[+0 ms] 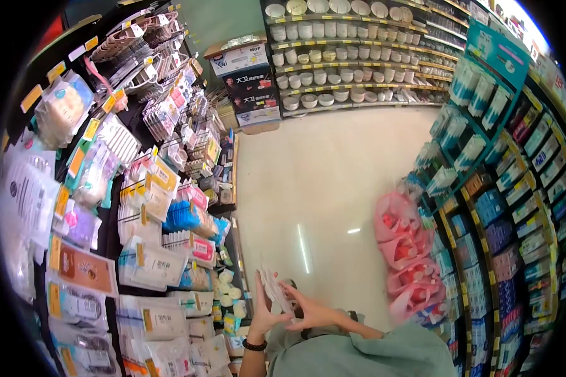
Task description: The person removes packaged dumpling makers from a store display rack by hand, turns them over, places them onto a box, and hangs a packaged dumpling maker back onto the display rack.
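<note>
My left hand (263, 315), with a dark beaded bracelet at the wrist, is closed on one side of a thin, whitish flat packet (273, 290). From the other side my right hand (309, 310) grips the same packet, fingers along its edge. It is held upright in front of my body and seen nearly edge-on; its contents cannot be made out. To the left of my hands hang several packaged goods (155, 264) on hooks, with small white rolled items (228, 288) low on the rack nearby.
Shelves of bowls and cups (346, 56) line the far end, beside stacked mop boxes (250, 85). On the right stand pink bags (408, 257), a teal display stand (498, 47) and shelves of boxed goods (484, 251). A pale shiny floor (321, 169) runs between the racks.
</note>
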Available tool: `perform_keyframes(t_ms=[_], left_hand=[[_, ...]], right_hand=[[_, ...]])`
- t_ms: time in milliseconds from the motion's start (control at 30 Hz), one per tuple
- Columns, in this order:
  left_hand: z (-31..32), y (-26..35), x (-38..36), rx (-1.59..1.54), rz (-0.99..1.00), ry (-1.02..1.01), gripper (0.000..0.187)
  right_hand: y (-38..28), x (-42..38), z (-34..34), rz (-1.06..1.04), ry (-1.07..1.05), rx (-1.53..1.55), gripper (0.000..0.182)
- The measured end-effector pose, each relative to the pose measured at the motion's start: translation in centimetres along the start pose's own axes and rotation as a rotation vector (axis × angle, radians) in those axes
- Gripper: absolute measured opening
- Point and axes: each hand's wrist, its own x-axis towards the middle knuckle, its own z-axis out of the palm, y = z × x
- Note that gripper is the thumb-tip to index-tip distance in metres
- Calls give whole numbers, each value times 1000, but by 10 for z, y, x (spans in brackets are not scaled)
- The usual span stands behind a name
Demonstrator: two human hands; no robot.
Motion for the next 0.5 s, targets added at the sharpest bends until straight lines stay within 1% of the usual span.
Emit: perform_keyframes(t_ms=[67, 100, 267, 300, 367, 500], left_hand=[[-12, -5, 32, -2, -20, 16, 146], [-18, -5, 49, 3, -23, 14, 146], [-67, -10, 148, -57, 4, 3, 146], [-78, -8, 171, -78, -14, 2, 145], [-100, 11, 218, -126, -56, 4, 144], [-141, 33, 313, -101, 78, 38, 141]], right_hand=[[13, 25, -18, 24, 11, 51, 118], [8, 38, -29, 33, 17, 57, 116], [6, 132, -91, 105, -5, 2, 114], [3, 152, -104, 134, -17, -9, 113], [-13, 198, -127, 116, 13, 11, 111], [-45, 290, -180, 70, 41, 1, 107]])
